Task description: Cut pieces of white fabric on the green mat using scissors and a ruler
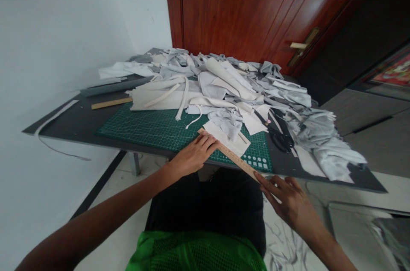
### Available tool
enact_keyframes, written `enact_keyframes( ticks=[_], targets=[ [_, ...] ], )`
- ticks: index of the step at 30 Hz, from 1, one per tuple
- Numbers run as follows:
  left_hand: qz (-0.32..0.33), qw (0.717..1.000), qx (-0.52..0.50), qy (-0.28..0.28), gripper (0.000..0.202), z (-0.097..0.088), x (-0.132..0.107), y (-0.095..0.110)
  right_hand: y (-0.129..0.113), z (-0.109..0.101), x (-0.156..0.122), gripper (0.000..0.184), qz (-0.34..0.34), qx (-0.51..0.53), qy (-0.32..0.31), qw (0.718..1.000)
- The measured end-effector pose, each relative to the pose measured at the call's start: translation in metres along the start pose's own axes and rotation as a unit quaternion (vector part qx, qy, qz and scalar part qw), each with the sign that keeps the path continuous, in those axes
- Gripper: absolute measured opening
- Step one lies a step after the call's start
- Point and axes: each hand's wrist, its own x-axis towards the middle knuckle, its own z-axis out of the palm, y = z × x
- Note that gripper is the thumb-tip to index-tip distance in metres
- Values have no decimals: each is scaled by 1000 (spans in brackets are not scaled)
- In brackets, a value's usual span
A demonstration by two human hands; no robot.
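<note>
A wooden ruler slants across the near edge of a green cutting mat, partly over a pale piece of fabric or leather. The fingers of my left hand press together on the ruler's upper left end. My right hand pinches the opposite end, just past the table's front edge. A crumpled grey-white scrap lies on the pale piece. To the right of the mat are black-handled scissors.
Heaped grey and white scraps cover the back and right of the dark table. A yellowish wooden strip lies at left, near a pale strip hanging over the edge. A brown door stands behind; offcuts litter the floor.
</note>
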Motion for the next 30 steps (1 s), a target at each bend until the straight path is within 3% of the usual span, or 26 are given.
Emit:
enact_keyframes(
  ticks=[4, 8, 10, 13, 17, 20, 24, 30],
  targets=[
    [-4, 1000, -4, 11, 85, -2, 1, 2, -5, -26, 26, 33, 21, 43, -22, 999],
    [-6, 1000, -13, 21, 88, -7, -1, 2, -7, -36, 85, 32, 17, 167, 1, 986],
    [-3, 1000, -15, 27, 88, -7, -2, 2, -7, -25, 122, 31, 6, 234, 6, 972],
    [-6, 999, -21, 36, 86, -4, -2, 1, -7, 8, 175, 26, -58, 315, 3, 947],
    [-9, 998, -28, 50, 86, 5, -3, -1, -9, 55, 226, 23, -80, 338, 13, 938],
    [-3, 996, -60, 70, 81, 7, -4, -3, -7, 74, 241, 22, -77, 346, 10, 935],
    [13, 987, -125, 96, 79, 3, -6, -7, -6, 80, 241, 23, -82, 349, 7, 934],
    [-5, 976, -171, 134, 32, 0, 1, -12, -8, 81, 238, 21, -71, 347, 24, 935]
  ],
)
